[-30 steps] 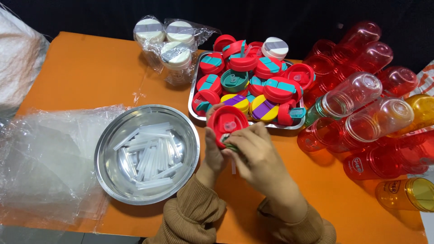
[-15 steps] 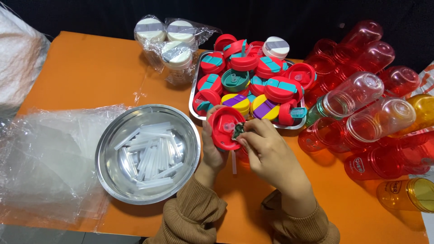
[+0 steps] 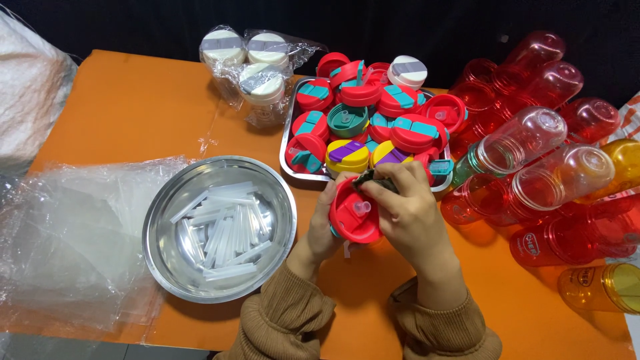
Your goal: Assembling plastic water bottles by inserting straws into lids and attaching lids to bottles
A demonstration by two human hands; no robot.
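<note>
Above the orange tabletop (image 3: pixel 133 113), just in front of the rectangular steel tray (image 3: pixel 288 143), a round red plastic bottle lid with a short pale spout (image 3: pixel 355 215) is held tilted, underside toward the camera. Left hand (image 3: pixel 322 237): cups the lid from behind and below, fingers closed on its rim. Right hand (image 3: pixel 410 210): lies over the lid's right edge, fingertips pinched together on a small dark green part (image 3: pixel 373 179) at the lid's top edge; whether that part is seated cannot be told. Risks, as judged: the small green part could slip from the pinch and drop among the heaped red, teal and yellow lids (image 3: pixel 373 120) in the tray, since it is held at the tips only; the lid could twist in the left hand's grip if pressed off-centre; a forearm could nudge the round steel bowl of clear plastic straw pieces (image 3: pixel 220 230) close by on the left. Lid condition: glossy, solid red, rim intact, pale spout standing from its inner face. Nearby: clear red and amber plastic bottles (image 3: pixel 547 167) lying piled to the right.
</note>
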